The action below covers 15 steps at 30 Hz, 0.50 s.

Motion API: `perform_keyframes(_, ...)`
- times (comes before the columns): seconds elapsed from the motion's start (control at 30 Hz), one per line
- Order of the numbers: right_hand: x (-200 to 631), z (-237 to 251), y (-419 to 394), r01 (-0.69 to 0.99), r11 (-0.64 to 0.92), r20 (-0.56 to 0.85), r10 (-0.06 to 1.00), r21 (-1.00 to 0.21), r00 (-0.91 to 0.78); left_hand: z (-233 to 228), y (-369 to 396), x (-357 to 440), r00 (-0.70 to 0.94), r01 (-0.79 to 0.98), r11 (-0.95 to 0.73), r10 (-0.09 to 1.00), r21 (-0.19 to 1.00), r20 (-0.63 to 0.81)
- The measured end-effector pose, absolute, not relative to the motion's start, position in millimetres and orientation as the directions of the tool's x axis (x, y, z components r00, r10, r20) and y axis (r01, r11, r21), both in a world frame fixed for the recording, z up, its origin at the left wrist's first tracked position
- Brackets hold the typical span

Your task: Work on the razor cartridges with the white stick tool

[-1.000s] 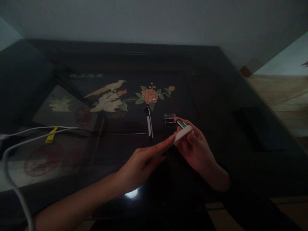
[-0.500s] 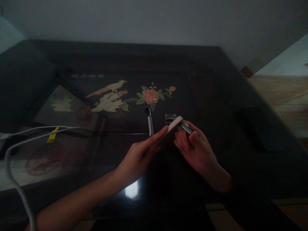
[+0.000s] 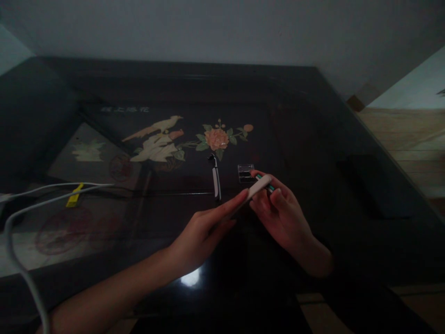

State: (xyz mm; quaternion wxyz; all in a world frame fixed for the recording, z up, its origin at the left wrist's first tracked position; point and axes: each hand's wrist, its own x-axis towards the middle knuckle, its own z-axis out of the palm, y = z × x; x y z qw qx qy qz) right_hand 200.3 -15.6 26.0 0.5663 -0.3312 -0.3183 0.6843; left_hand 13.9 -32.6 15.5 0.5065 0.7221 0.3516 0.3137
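Observation:
My left hand (image 3: 201, 234) is closed on a slim white piece with a rounded end (image 3: 259, 184), held aslant; its lower part is hidden by the fingers. Between the fingers of my right hand (image 3: 283, 211) is a small dark piece with a green stripe (image 3: 270, 188), much like a razor cartridge. The white end crosses in front of this piece; whether they touch I cannot tell. A white and black razor handle (image 3: 216, 181) lies on the table, left of the hands. Just beyond my right fingers sits a small clear plastic case (image 3: 245, 168) with dark slots.
The glossy dark table (image 3: 295, 116) bears a bird-and-flower picture (image 3: 217, 138). White cables (image 3: 21, 208) and a yellow tag (image 3: 74, 196) lie at the left. A dark flat object (image 3: 375, 185) is at the right. A wall (image 3: 181, 32) stands behind.
My left hand and the white piece have moved slightly right and down. The white end now overlaps the green-striped piece, which has turned a little in my right fingers.

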Motion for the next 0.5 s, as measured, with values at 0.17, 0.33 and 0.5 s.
perform_keyframes(0.17, 201.0, 26.8, -15.4, -0.559, -0.175, -0.12, 0.984, -0.81, -0.134, 16.9, -34.8, 15.1, 0.597, 0.174, -0.243, 0.797, 0.954, 0.095)
perform_keyframes(0.33, 201.0, 26.2, -16.7, -0.57, -0.177, -0.11, 0.983, -0.802, -0.15, 17.2, -32.9, 16.3, 0.567, 0.167, -0.243, 0.817, 0.956, 0.108)
perform_keyframes(0.5, 200.0, 26.0, -16.4, -0.571, -0.146, -0.058, 0.984, -0.808, -0.17, 16.5, -30.8, 15.4, 0.516, 0.198, -0.212, 0.852, 0.957, 0.082)
